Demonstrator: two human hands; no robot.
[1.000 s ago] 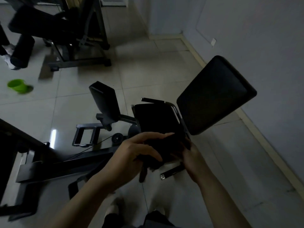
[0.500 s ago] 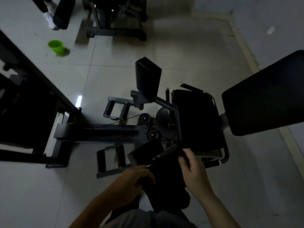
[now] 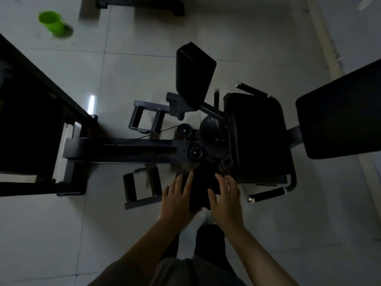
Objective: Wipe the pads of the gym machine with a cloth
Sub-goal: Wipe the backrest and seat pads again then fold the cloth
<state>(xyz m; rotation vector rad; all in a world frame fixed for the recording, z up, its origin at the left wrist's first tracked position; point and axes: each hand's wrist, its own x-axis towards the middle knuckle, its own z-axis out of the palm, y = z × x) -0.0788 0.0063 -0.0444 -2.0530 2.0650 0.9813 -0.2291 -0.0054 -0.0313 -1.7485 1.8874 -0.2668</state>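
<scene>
On the dim tiled floor (image 3: pixel 127 67), left hand (image 3: pixel 177 198) and right hand (image 3: pixel 225 200), fingers spread, press a dark cloth (image 3: pixel 203 188); limp, light, best gripped bunched.

- Dim room with a floor of large pale glossy tiles (image 3: pixel 132 58), dark grout lines and a small bright glare spot (image 3: pixel 91 104).
- Bright green plastic cup (image 3: pixel 51 22) standing at upper left.
- Pale grey wall (image 3: pixel 354 27) with a light skirting strip (image 3: pixel 323 36) at upper right.
</scene>
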